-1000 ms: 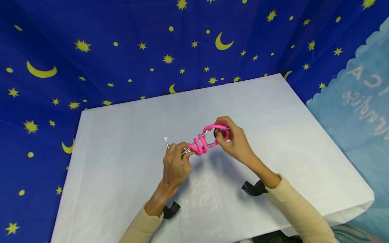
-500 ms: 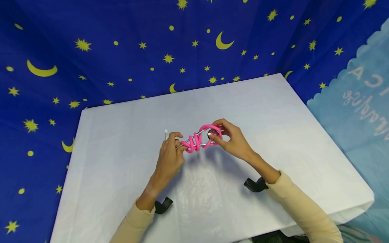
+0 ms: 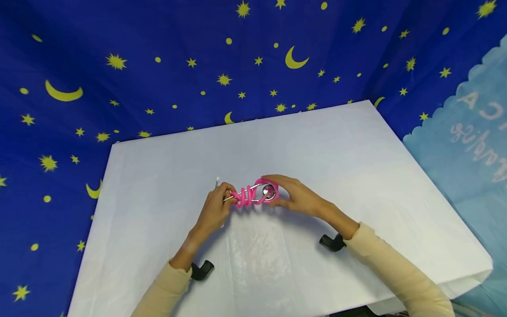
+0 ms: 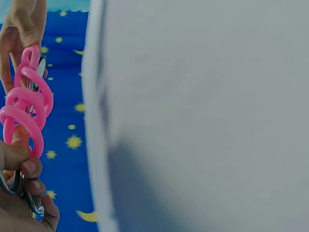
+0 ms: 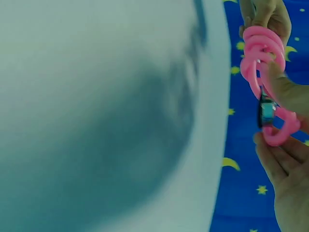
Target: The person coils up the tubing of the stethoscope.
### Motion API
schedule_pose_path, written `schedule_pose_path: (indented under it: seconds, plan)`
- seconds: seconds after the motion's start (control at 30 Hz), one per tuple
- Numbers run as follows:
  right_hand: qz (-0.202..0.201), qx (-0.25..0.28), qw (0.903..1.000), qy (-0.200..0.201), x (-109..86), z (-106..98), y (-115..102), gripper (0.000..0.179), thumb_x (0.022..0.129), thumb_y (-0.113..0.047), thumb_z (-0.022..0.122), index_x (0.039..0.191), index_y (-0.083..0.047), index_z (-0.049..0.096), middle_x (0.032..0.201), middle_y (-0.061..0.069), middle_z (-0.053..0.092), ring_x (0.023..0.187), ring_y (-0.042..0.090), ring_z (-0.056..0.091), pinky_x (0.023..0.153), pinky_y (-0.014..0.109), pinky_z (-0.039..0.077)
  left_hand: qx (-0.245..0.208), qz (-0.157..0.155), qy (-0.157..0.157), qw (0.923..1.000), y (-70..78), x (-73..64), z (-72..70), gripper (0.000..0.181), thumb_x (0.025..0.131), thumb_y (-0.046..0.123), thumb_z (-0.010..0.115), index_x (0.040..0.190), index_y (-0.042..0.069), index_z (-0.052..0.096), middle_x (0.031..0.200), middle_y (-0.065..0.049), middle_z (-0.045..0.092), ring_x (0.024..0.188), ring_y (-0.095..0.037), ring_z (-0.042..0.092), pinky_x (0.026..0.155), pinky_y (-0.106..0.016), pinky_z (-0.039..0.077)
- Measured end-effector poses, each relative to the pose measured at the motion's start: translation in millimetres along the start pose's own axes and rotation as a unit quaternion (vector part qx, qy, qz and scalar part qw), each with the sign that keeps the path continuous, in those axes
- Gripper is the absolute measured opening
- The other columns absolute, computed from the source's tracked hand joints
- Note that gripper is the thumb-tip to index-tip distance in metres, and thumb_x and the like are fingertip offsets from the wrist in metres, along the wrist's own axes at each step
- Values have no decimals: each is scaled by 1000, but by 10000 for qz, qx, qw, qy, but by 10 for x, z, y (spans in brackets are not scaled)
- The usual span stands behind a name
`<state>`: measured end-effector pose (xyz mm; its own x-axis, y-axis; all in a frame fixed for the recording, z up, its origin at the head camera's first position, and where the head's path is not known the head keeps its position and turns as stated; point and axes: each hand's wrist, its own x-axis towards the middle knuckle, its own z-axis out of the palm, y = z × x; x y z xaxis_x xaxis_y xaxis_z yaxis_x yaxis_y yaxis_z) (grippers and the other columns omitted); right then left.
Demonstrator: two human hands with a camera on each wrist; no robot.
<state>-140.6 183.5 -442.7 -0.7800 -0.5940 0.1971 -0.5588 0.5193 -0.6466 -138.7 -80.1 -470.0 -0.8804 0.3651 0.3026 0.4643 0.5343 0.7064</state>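
Observation:
A stethoscope (image 3: 249,196) with pink tubing is held above the table. Its tubing coils several times around the metal ear tubes, and the round chestpiece (image 3: 269,191) sits inside the loop at the right end. My left hand (image 3: 214,207) grips the metal ear tubes at the left end; a white ear tip (image 3: 217,179) sticks up behind it. My right hand (image 3: 299,196) spans the looped end, fingers along the far side and thumb on the near side. In the right wrist view the right fingers (image 5: 282,159) look straight and touch the tubing loop (image 5: 289,126).
A white-covered table (image 3: 166,171) lies beneath both hands. Behind it hangs a blue curtain (image 3: 138,79) with yellow moons and stars, and a light blue cloth (image 3: 467,167) at the right. Black wrist straps or mounts (image 3: 332,242) show beneath the cream sleeves (image 3: 400,268).
The stethoscope has shifted left and turned more level. My right thumb has come off the chestpiece, which now shows fully, and that hand has moved to around the loop's end.

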Motion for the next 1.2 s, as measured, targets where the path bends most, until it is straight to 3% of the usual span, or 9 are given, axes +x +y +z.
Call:
schedule_pose_path:
  seconds: [0.13,0.37,0.57,0.77,0.93,1.2]
  plan:
    - [198,-141,9993,-299,-48,105,106,71,76,-19,75,138,-14,40,136,-2,47,129,15,40,104,36,34,320,-238,-210,9990,-107,-50,112,18,82,19,66,93,12,54,68,7,49,62,-8,43,70,-30,34]
    - [275,-154,9993,-183,-77,175,192,70,71,-16,78,133,-10,45,131,0,51,126,18,43,103,37,35,1294,-349,-748,9882,-84,-43,150,19,82,19,68,96,12,56,74,6,55,75,-13,51,81,-37,33]
    - [226,-113,9995,-166,-94,215,257,72,71,-18,79,133,-10,45,132,0,51,127,18,42,103,37,34,1830,-33,-893,9790,-52,-57,101,21,83,25,66,97,11,59,78,2,60,85,-18,50,84,-41,35]
    - [239,-17,9994,-231,-78,244,306,74,72,-19,78,136,-11,41,134,1,48,129,18,40,105,36,33,2176,289,-892,9715,-75,-46,61,22,86,24,64,103,11,62,91,-2,56,96,-22,49,83,-41,38]
    - [316,-20,9988,-361,-86,286,324,80,74,-24,77,140,-13,34,140,3,41,132,20,35,107,39,29,2115,386,-1154,9698,-124,-70,18,35,86,22,64,118,9,58,105,-5,56,109,-24,47,92,-43,37]
    - [268,-337,9986,-320,-137,349,348,82,76,-29,74,143,-17,29,143,4,38,133,22,34,107,40,29,1548,548,-1222,9788,-184,-161,-52,42,86,22,63,125,9,53,124,-8,53,123,-28,41,99,-49,30]
